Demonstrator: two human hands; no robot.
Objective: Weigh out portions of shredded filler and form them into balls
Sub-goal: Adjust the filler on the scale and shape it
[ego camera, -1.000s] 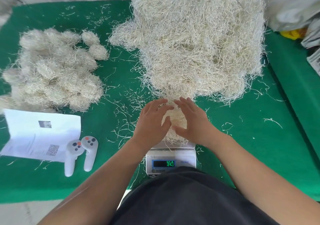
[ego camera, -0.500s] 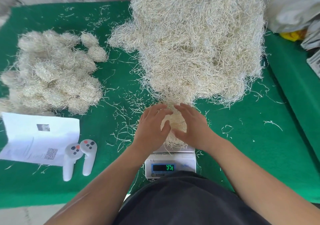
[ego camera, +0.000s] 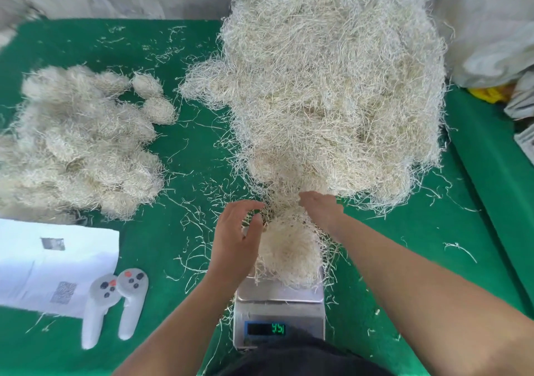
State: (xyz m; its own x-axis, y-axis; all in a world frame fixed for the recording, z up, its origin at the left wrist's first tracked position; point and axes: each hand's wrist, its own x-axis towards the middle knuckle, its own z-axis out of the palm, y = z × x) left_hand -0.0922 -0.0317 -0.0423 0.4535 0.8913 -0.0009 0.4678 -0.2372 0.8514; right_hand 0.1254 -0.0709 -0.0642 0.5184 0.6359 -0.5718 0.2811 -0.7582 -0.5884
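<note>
A rounded portion of pale shredded filler [ego camera: 289,251] sits on a small silver scale [ego camera: 278,315] at the near edge; the lit display shows green digits. My left hand [ego camera: 235,239] is beside the portion's left side, fingers curved and apart, holding nothing. My right hand [ego camera: 319,210] reaches past the portion to the near fringe of the big loose filler heap [ego camera: 332,86], fingers among the strands. Whether it grips any is hidden. Several finished filler balls [ego camera: 78,144] lie piled at the left.
Green felt [ego camera: 179,150] covers the table, strewn with stray strands. A white paper sheet [ego camera: 49,263] and two white handheld controllers [ego camera: 115,303] lie at the near left. Plastic bags [ego camera: 497,43] and a raised green ledge are on the right.
Both hands have come off the portion on the scale and spread apart. The right hand moved forward to the heap's edge, the left drew back to the side. The portion now shows uncovered.
</note>
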